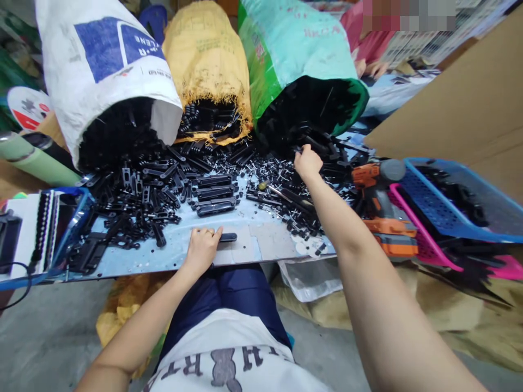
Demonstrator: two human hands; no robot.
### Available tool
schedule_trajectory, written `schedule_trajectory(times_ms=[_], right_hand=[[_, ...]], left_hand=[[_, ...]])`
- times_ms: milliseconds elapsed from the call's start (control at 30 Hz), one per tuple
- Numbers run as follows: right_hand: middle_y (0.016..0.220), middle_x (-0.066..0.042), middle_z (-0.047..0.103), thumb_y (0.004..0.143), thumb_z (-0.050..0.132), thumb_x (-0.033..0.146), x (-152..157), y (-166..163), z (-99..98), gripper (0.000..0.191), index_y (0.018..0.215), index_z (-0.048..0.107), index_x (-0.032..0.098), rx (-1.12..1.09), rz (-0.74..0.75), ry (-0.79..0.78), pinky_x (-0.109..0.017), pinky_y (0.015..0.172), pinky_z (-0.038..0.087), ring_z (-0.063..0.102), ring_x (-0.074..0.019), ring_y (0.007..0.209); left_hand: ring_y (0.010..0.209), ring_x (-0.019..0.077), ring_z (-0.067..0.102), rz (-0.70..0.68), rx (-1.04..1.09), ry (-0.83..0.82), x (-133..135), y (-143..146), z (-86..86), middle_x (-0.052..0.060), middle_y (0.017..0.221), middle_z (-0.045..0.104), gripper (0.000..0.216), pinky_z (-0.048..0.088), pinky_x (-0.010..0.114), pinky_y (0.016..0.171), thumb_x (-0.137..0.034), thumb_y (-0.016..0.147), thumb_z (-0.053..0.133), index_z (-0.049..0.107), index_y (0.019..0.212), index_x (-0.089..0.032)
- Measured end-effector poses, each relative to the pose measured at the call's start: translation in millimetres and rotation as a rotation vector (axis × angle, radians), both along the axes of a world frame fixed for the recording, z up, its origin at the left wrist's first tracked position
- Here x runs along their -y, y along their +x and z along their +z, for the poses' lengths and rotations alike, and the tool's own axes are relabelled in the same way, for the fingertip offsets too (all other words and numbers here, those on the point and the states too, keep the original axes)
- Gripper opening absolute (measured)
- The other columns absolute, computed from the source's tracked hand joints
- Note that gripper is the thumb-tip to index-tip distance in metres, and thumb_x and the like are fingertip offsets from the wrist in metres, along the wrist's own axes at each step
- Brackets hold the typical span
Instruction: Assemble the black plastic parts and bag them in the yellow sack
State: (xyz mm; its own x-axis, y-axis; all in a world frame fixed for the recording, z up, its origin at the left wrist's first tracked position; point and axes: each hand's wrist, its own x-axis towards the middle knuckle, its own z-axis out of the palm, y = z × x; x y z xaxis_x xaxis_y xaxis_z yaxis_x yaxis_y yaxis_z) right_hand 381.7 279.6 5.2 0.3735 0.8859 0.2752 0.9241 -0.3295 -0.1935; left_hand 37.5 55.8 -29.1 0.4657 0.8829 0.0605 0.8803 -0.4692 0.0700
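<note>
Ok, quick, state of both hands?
Left hand: closed on a black part.
Right hand: at the green sack; grip can't be told.

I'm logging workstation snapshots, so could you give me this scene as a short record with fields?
Left hand: the left hand holds a slim black part near the table's front edge
Right hand: the right hand reaches to the black pieces at the green sack's mouth; grip unclear
Sacks: white sack, yellow sack, green sack, mouths facing the person
Middle of table: silver pins scattered
Power tool: orange-and-grey drill, beside the pink basket
</note>
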Motion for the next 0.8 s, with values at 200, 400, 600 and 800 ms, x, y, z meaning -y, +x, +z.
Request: schedule_trajectory(times_ms=[200, 400, 600, 800], right_hand=[[0.107, -0.020, 0.056, 0.090, 0.028, 0.011, -33, 23, -4.4, 0.034, 0.110, 0.054, 0.004, 0.241, 0.159, -0.071, -0.045, 0.089, 0.031, 0.046, -0.0262, 0.104], [0.098, -0.010, 0.057, 0.094, 0.037, 0.035, 48, -20, 25.0, 0.031, 0.112, 0.055, 0.017, 0.370, 0.667, 0.113, -0.044, 0.093, 0.029, 0.047, -0.0221, 0.094], [0.083, -0.006, 0.058, 0.095, 0.034, 0.046, 200, -101, -7.4, 0.035, 0.096, 0.059, 0.022, 0.300, 1.412, -0.298, -0.027, 0.064, 0.035, 0.051, -0.0158, 0.075], [0.087, -0.005, 0.059, 0.095, 0.028, 0.050, 233, -126, -41.6, 0.041, 0.097, 0.057, 0.021, 0.226, 1.208, -0.350, -0.026, 0.054, 0.028, 0.055, -0.0144, 0.071]], left_hand=[[0.088, 0.0244, 0.055, 0.037, -0.027, -0.026, 7, -5, -4.0, 0.012, 0.092, 0.064, 0.039, 0.038, 0.042, 0.078, -0.010, 0.087, 0.040, 0.055, 0.122, -0.018], [0.098, 0.0264, 0.053, -0.005, 0.066, -0.085, 6, -8, -8.3, 0.013, 0.104, 0.060, 0.040, 0.040, 0.039, 0.081, -0.025, 0.088, 0.049, 0.048, 0.127, -0.015], [0.102, 0.0224, 0.052, -0.162, 0.228, -0.217, -5, -2, -9.4, 0.010, 0.108, 0.058, 0.033, 0.040, 0.037, 0.090, -0.023, 0.090, 0.044, 0.048, 0.123, -0.018], [0.103, 0.0268, 0.052, -0.165, 0.233, -0.237, -2, 1, 2.8, 0.010, 0.110, 0.056, 0.048, 0.040, 0.042, 0.091, -0.052, 0.079, 0.056, 0.049, 0.114, -0.019]])
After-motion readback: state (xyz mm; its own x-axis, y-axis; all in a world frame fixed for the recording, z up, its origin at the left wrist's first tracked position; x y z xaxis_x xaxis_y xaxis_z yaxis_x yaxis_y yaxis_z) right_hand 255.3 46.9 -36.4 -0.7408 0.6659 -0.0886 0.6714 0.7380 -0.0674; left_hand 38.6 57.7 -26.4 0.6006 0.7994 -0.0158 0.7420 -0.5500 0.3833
